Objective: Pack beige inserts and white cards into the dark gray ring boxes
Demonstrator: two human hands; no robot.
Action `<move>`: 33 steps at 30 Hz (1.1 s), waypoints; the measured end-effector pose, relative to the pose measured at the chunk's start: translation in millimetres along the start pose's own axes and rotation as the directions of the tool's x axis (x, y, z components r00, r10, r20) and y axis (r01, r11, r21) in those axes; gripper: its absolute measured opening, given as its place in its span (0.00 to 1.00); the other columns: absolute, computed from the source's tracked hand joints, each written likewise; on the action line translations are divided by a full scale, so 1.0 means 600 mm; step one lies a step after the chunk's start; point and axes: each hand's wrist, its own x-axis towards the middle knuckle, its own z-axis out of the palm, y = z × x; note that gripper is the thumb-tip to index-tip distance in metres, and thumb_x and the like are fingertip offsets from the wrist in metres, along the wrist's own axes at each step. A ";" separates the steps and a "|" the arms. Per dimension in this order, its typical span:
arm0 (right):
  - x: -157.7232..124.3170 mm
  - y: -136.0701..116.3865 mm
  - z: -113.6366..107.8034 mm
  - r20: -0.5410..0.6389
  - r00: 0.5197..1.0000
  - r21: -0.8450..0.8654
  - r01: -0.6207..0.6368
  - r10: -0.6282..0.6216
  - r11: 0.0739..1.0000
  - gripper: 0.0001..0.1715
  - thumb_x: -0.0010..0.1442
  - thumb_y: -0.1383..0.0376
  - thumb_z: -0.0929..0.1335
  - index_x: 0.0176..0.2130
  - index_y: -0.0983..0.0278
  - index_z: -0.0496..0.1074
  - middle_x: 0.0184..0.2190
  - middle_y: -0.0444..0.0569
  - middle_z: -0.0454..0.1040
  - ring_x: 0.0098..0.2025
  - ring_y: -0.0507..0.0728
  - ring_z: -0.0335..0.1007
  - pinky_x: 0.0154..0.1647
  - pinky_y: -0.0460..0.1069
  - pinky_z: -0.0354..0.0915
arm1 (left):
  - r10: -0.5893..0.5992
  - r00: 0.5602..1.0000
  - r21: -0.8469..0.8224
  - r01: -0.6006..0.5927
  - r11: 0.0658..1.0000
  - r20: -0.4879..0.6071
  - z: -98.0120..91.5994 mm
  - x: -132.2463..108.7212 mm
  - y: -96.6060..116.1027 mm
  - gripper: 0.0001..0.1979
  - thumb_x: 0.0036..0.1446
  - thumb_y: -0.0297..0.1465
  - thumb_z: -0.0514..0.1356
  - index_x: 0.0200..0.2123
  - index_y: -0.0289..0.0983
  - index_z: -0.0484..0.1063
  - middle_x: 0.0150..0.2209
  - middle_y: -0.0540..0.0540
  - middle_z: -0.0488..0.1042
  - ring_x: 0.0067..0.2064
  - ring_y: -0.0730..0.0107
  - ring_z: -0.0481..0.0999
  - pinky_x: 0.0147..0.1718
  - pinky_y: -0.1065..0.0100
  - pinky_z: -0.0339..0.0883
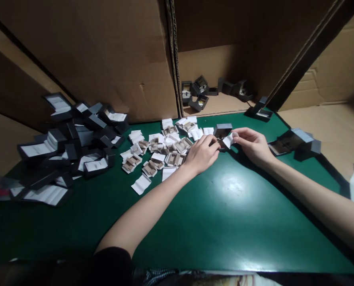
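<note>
A small dark box (223,128) with its lid raised sits on the green table (218,222), in front of me and slightly right. My left hand (203,154) comes in from its left, the curled fingers gripping the box's left side. Between the thumb and fingertips of my right hand (253,146), a small white folded insert (229,140) is pinched at the box's right edge. Part of the box's inside is hidden by my fingers. Beside my left hand spreads a pile of white padded inserts (157,157), some turned to show brown cardboard undersides.
At left, a heap of open dark boxes (66,139) with white linings leans near a cardboard wall (105,59). More dark boxes (201,85) lie inside a cardboard carton (224,104) at the back. Other open boxes (293,141) stand at the right edge.
</note>
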 end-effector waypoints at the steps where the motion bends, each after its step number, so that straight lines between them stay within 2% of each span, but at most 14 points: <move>1: 0.000 0.001 0.001 -0.013 1.000 -0.014 0.015 -0.015 1.000 0.13 0.48 0.61 0.75 0.35 0.60 0.75 0.31 0.44 0.74 0.33 0.52 0.70 0.40 0.49 0.68 | 0.001 1.000 -0.009 -0.001 1.000 -0.009 0.000 0.000 0.000 0.07 0.61 0.28 0.53 0.38 0.35 0.71 0.44 0.43 0.68 0.47 0.64 0.68 0.43 0.64 0.67; 7: -0.007 -0.006 0.006 -0.079 0.984 -0.248 0.139 -0.162 0.959 0.14 0.48 0.60 0.75 0.31 0.61 0.68 0.28 0.43 0.71 0.29 0.52 0.69 0.31 0.47 0.68 | 0.014 0.999 -0.059 -0.017 0.998 -0.047 0.002 0.002 -0.002 0.08 0.62 0.28 0.52 0.36 0.35 0.72 0.42 0.43 0.69 0.47 0.65 0.69 0.43 0.65 0.67; 10: -0.010 -0.010 0.009 -0.078 0.973 -0.275 0.190 -0.218 0.942 0.14 0.50 0.60 0.74 0.32 0.60 0.66 0.26 0.42 0.68 0.26 0.50 0.66 0.27 0.45 0.66 | 0.008 0.998 -0.072 -0.013 0.997 -0.057 0.002 0.003 -0.001 0.08 0.62 0.29 0.52 0.36 0.35 0.71 0.42 0.43 0.69 0.46 0.65 0.69 0.43 0.65 0.67; 14: -0.014 -0.012 0.014 -0.014 0.971 -0.203 0.232 -0.240 0.951 0.16 0.51 0.60 0.73 0.35 0.58 0.63 0.30 0.43 0.67 0.28 0.51 0.67 0.24 0.45 0.67 | 0.002 0.997 -0.084 -0.008 0.996 -0.074 -0.002 0.006 0.002 0.06 0.62 0.29 0.53 0.38 0.35 0.69 0.40 0.43 0.70 0.44 0.65 0.70 0.42 0.64 0.67; 17: -0.019 -0.016 0.018 0.024 0.960 -0.218 0.278 -0.280 0.935 0.16 0.51 0.61 0.73 0.34 0.59 0.63 0.33 0.44 0.66 0.32 0.52 0.68 0.26 0.46 0.70 | -0.046 0.994 -0.120 0.033 0.992 -0.103 -0.003 0.005 0.002 0.05 0.62 0.31 0.54 0.38 0.35 0.66 0.36 0.45 0.71 0.41 0.65 0.71 0.38 0.66 0.66; 21: -0.026 -0.024 0.021 0.081 0.940 -0.249 0.341 -0.331 0.907 0.13 0.53 0.64 0.71 0.37 0.58 0.64 0.35 0.45 0.63 0.35 0.54 0.68 0.28 0.48 0.73 | -0.148 0.982 -0.179 0.126 0.976 -0.116 -0.002 0.004 0.001 0.11 0.60 0.35 0.57 0.43 0.36 0.65 0.30 0.49 0.68 0.36 0.66 0.71 0.34 0.67 0.65; 24: -0.028 -0.028 0.019 0.173 0.905 -0.316 0.425 -0.389 0.848 0.08 0.56 0.67 0.68 0.38 0.58 0.68 0.36 0.47 0.64 0.35 0.54 0.68 0.29 0.50 0.72 | -0.151 0.985 -0.194 0.132 0.972 -0.088 -0.001 0.004 -0.002 0.15 0.59 0.36 0.58 0.46 0.36 0.65 0.31 0.49 0.68 0.37 0.65 0.71 0.34 0.67 0.65; 27: -0.028 -0.026 0.015 0.237 0.863 -0.413 0.506 -0.447 0.758 0.05 0.56 0.68 0.68 0.35 0.60 0.68 0.33 0.47 0.67 0.34 0.55 0.67 0.33 0.51 0.69 | -0.119 0.991 -0.186 0.105 0.977 -0.068 -0.002 0.005 -0.003 0.09 0.59 0.33 0.57 0.43 0.36 0.67 0.33 0.47 0.70 0.39 0.65 0.71 0.36 0.66 0.65; 29: -0.029 -0.023 0.014 0.217 0.868 -0.454 0.494 -0.446 0.741 0.06 0.55 0.68 0.69 0.35 0.60 0.67 0.31 0.46 0.68 0.33 0.55 0.67 0.35 0.52 0.68 | -0.104 0.992 -0.177 0.091 0.980 -0.068 -0.002 0.006 -0.003 0.06 0.60 0.31 0.56 0.39 0.36 0.69 0.33 0.47 0.70 0.39 0.65 0.70 0.37 0.67 0.65; 33: -0.033 -0.019 0.015 0.111 0.916 -0.447 0.393 -0.387 0.803 0.12 0.54 0.67 0.69 0.37 0.59 0.62 0.32 0.45 0.67 0.32 0.54 0.68 0.35 0.51 0.68 | -0.094 0.992 -0.163 0.079 0.983 -0.084 0.000 0.005 -0.004 0.06 0.60 0.28 0.55 0.38 0.36 0.71 0.35 0.46 0.71 0.40 0.66 0.70 0.38 0.67 0.66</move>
